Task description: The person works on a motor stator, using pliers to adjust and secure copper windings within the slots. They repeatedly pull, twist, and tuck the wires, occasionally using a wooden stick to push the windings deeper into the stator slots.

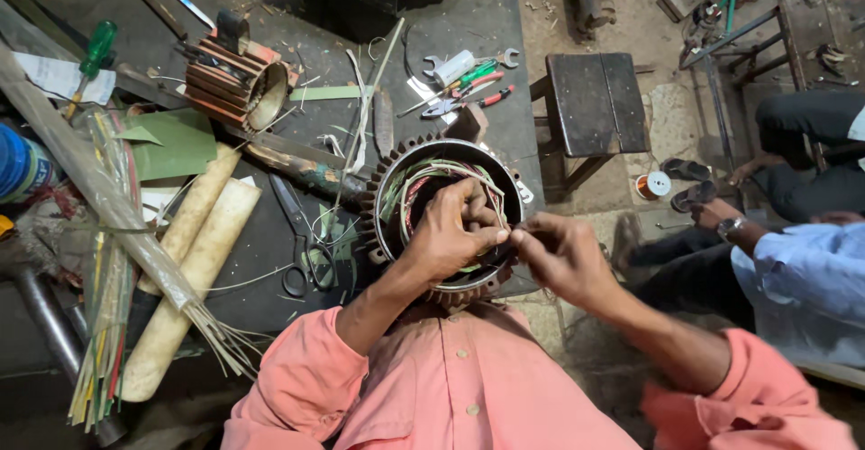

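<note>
Down at the desk (pixel 468 27) edge, the left hand (pixel 453 234) is curling over the ribbed motor stator (pixel 443 220), fingers pinching its windings, while the right hand (pixel 563 256) is reaching in from the side, fingers pinching a wire. Stator's bore is facing up.

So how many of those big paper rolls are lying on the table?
2. Both cream paper rolls lie side by side left of the scissors: a thinner roll toward the table's back, and a thicker roll reaching the near edge. Clutter may hide others.
</note>
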